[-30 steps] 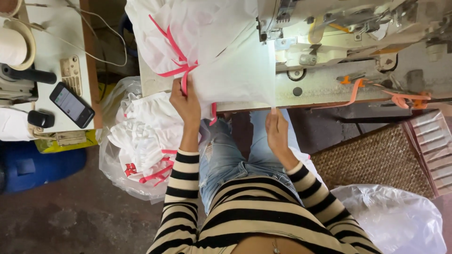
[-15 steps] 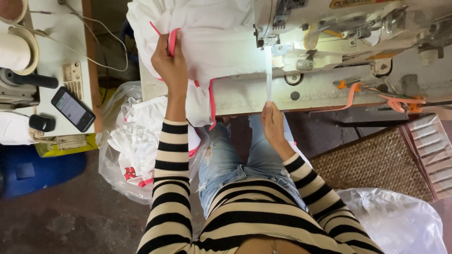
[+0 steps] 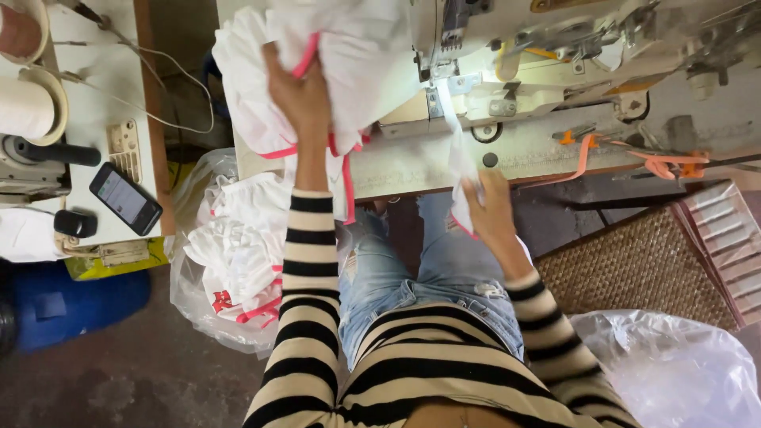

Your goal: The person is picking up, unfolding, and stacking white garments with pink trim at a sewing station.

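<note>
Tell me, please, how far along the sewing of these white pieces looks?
Looks done: white pink-trimmed pieces fill the clear bag on the floor. In hand: the left hand presses the white garment bundle on the table, while the right hand grips a narrow white strip running from the sewing machine. How much remains cannot be told.

Black-and-cream striped sleeves [image 3: 305,261] — ripped jeans [image 3: 380,269]

A small sewing workshop. An industrial sewing machine [image 3: 555,55] sits on a worn table [image 3: 555,154], thread cones [image 3: 28,107] nearby. A plastic bag [image 3: 230,261] of white garments rests on the floor.
</note>
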